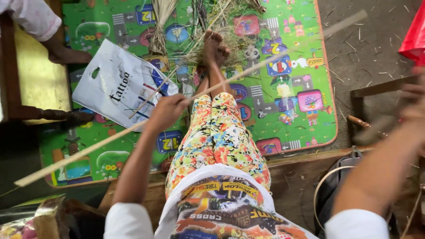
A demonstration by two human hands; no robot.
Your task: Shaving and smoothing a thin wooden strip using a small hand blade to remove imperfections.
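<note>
— What is the left hand (167, 110) doing?

— It is closed around a long pale cane strip (248, 73), gripping it near the middle. From that hand the strip runs down and outward to the person's left, past the knee, and up and away to the right, over the outstretched legs (217, 132) in flowered trousers.

— And the right hand (409, 104)?

— It is raised off to the far side and blurred. Its fingers look curled, but I cannot tell whether they are holding anything or how wide they stand.

— What lies near the left hand?

— Just beyond it, a white plastic bag (113, 84) lies flat on the green play mat (305, 53), with a few thin stalks across it. Farther ahead, by the person's bare feet (214, 46), there is a loose heap of dry grass (199, 48) and a tied bundle (160, 26) of it.

— Anyone else about?

— Well beyond the left hand, another person's bare foot (66, 55) rests at the mat's edge, beside a wooden stool (35, 84).
</note>
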